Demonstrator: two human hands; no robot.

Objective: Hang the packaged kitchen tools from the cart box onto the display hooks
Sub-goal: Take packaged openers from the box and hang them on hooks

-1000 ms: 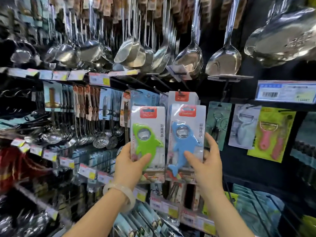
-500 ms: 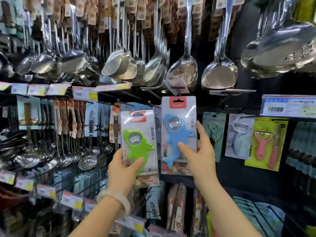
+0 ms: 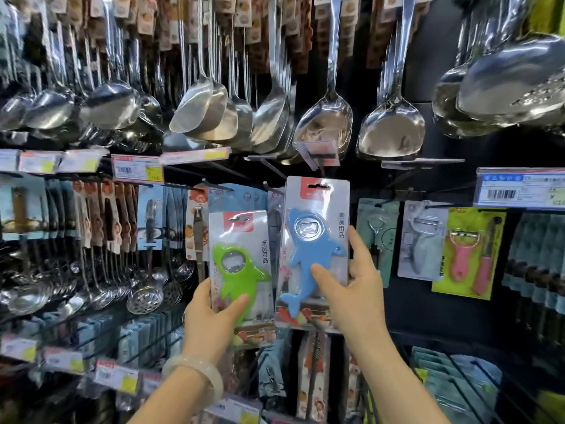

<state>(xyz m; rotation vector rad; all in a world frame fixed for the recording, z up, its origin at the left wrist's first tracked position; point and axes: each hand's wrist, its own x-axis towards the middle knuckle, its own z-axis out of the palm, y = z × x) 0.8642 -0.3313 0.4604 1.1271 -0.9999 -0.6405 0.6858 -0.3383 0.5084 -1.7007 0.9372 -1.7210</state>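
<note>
Raised since a moment ago, the blue dolphin-shaped opener in its glossy card blister pack (image 3: 315,255), pinched by the right hand (image 3: 351,289) at frame centre, nears the black wire hook (image 3: 318,166), while the left hand (image 3: 211,319) clasps the green dolphin-shaped opener pack (image 3: 240,270) lower left of it.

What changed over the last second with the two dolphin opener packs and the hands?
The right hand lifted the blue dolphin pack above the green one, toward the hook. The left hand kept its grip on the green dolphin pack. Neither pack was released.
</note>
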